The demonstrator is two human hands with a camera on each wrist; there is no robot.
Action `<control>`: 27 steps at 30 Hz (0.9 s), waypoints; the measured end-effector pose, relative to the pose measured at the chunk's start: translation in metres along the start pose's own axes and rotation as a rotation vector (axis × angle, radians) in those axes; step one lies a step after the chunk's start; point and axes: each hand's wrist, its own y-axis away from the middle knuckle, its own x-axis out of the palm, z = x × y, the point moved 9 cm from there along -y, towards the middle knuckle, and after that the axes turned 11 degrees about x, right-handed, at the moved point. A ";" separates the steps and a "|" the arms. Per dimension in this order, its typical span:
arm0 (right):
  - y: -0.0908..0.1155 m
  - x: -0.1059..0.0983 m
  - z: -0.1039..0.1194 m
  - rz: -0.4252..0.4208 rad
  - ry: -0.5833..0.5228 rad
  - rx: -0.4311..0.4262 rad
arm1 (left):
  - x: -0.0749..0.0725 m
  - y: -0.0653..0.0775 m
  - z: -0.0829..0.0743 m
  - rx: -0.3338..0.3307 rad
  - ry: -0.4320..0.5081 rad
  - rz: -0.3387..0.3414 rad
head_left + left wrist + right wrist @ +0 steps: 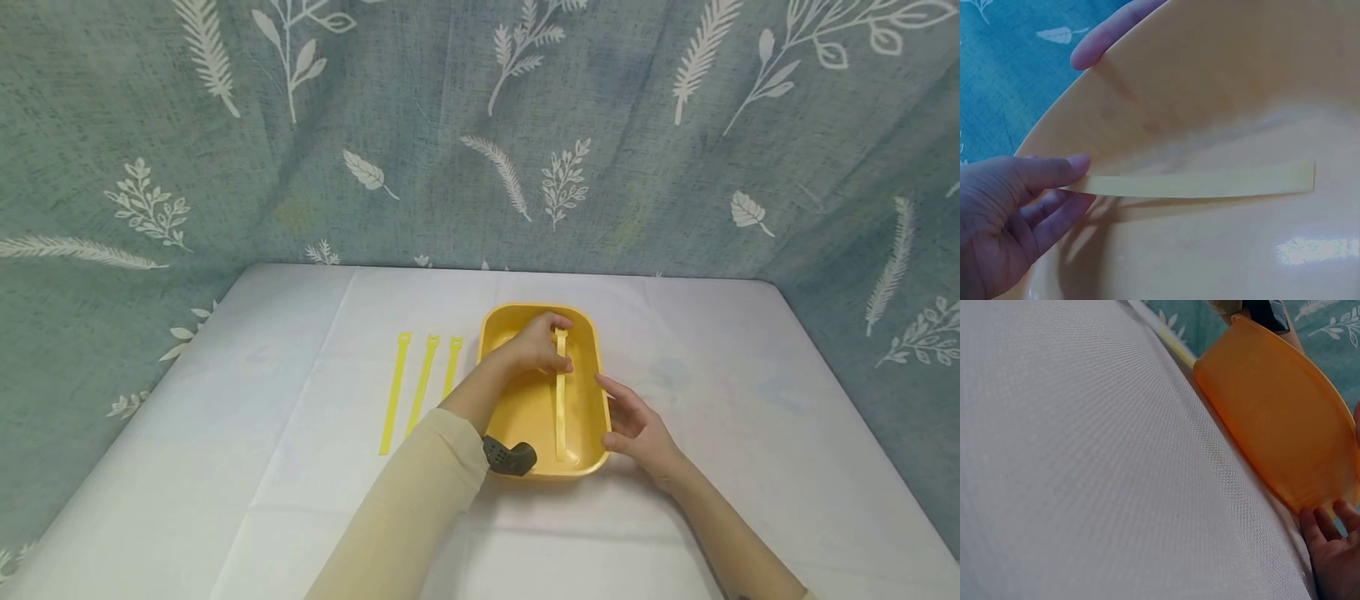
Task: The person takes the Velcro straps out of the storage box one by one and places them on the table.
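Note:
A yellow plastic basin [525, 425] stands on the table. My left hand [542, 343] reaches inside it and pinches the slotted end of a flat yellow cable strap [560, 408] between thumb and fingers. In the left wrist view the strap [1210, 185] stretches out over the basin's floor and casts a shadow there. My right hand [637, 429] is at the basin's right side, fingers and thumb spread along the rim and outer wall. The right wrist view shows its fingertips against the orange-looking outer wall [1272, 412].
Left of the basin, three similar yellow straps, among them the leftmost strap [393, 392], lie side by side, partly behind my left forearm. A white cloth [300, 517] covers the table. Behind it hangs a green leaf-patterned curtain [420, 150]. A dark device [510, 457] sits at my left wrist.

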 end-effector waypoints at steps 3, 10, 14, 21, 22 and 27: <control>0.000 0.000 0.000 -0.003 0.006 0.010 | 0.002 0.000 -0.001 0.015 0.016 0.017; 0.000 0.001 0.000 0.006 -0.006 0.007 | 0.002 0.003 -0.007 0.059 0.055 0.034; 0.000 0.001 -0.001 0.004 -0.001 0.011 | 0.002 0.007 -0.008 0.065 0.083 0.075; -0.001 0.002 -0.002 -0.007 0.004 0.026 | -0.004 0.012 -0.010 0.079 0.056 0.116; 0.000 0.002 -0.002 -0.004 0.000 0.024 | -0.006 0.013 -0.012 0.080 0.047 0.117; 0.000 0.001 -0.001 -0.012 -0.002 0.021 | -0.014 0.018 -0.021 0.100 0.097 0.135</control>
